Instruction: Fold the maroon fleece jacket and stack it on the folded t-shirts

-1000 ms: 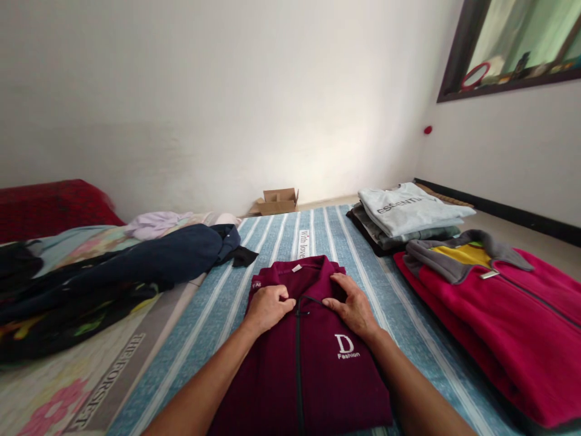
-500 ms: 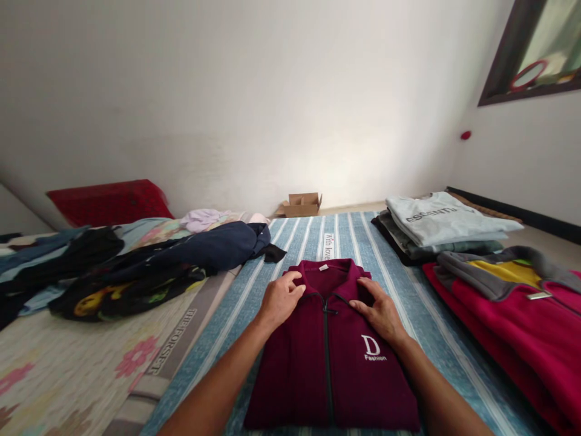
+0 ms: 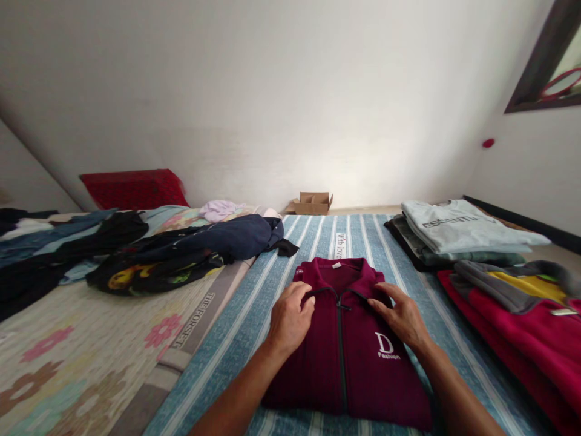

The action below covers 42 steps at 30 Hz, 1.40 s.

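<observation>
A folded maroon zip jacket (image 3: 313,357) lies front up on the blue striped bed cover, its collar pointing away from me. White lettering "D Fashion" shows on its chest, and a dark zip runs down the middle. My left hand (image 3: 290,318) rests on the left shoulder, thumb and fingers apart, without a visible grip on the cloth. On the opposite shoulder, below the collar, lies my right hand (image 3: 402,315), also open, its thumb on the front and its fingers towards the outer edge. The undersides of both hands are hidden.
To the right are a folded magenta jacket (image 3: 512,327) with grey collar and a stack topped by a light grey shirt (image 3: 463,227). Loose dark clothes (image 3: 218,239) lie on a floral quilt (image 3: 104,351) at left. A cardboard box (image 3: 313,204) stands by the wall.
The view has turned slightly left, so everything sits further right. My left hand has slid a little down the jacket's shoulder towards me; the right hand stays at its shoulder.
</observation>
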{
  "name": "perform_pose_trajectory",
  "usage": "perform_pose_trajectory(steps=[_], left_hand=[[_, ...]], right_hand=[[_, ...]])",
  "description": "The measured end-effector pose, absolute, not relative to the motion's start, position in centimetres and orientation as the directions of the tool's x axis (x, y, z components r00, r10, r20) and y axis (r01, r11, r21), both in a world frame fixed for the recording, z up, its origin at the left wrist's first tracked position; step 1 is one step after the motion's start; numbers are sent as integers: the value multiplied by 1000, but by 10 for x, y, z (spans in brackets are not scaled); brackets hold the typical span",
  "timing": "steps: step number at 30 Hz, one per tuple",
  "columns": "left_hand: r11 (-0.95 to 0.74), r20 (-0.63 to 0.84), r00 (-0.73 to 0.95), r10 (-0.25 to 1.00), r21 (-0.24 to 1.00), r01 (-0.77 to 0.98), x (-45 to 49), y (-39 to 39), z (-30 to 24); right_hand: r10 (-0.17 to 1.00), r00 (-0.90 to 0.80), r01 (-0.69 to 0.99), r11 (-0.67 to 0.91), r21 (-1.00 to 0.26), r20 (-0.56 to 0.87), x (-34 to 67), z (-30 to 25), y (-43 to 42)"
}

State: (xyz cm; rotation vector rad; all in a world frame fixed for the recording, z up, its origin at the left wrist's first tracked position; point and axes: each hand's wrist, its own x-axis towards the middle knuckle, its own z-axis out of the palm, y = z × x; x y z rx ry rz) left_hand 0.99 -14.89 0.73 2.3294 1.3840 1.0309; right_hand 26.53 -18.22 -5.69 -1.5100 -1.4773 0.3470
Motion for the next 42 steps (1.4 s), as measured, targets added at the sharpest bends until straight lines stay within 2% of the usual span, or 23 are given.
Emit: perform_pose_trajectory(steps=[4, 9, 12, 15, 20, 24, 27, 30, 32, 36, 42], left_hand=[[-620, 476, 422, 772, 414, 667, 14, -187, 4], [-658, 346, 562, 752, 333, 675, 22, -219, -8], [-662, 302, 590, 749, 320, 677, 23, -225, -18], [-670, 323, 587, 742, 322, 669, 23, -226, -24], [-661, 364, 552, 750, 381, 647, 11, -221, -20], [-502, 384, 337, 860, 508, 700, -14, -194, -13], [-288, 213, 198, 957, 618, 732, -33, -165, -10], [-57, -42, 138, 989, 764, 643, -40, -141, -8], [65, -145, 111, 983, 845, 531, -38, -130, -6], [204, -242, 71, 968, 916, 345, -27, -118, -2], [315, -336, 77, 939, 928, 199, -22, -95, -12]], right_hand=[[898, 175, 685, 184, -705, 405, 264, -49, -189], [885, 72, 769, 244, -590, 460, 259, -51, -196], [900, 17, 794, 252, -553, 435, 255, -55, -199], [908, 2, 793, 253, -554, 418, 255, -56, -201], [905, 92, 767, 201, -610, 414, 264, -52, -208], [888, 366, 677, -49, -734, 279, 280, -55, -212], [879, 477, 441, -211, -873, 28, 287, -56, -212], [859, 478, 173, -299, -938, -186, 284, -54, -211], [840, 485, 97, -327, -940, -243, 279, -52, -209], [830, 463, 42, -371, -928, -311, 273, -51, -205], [829, 386, -9, -436, -900, -405, 269, -48, -198]])
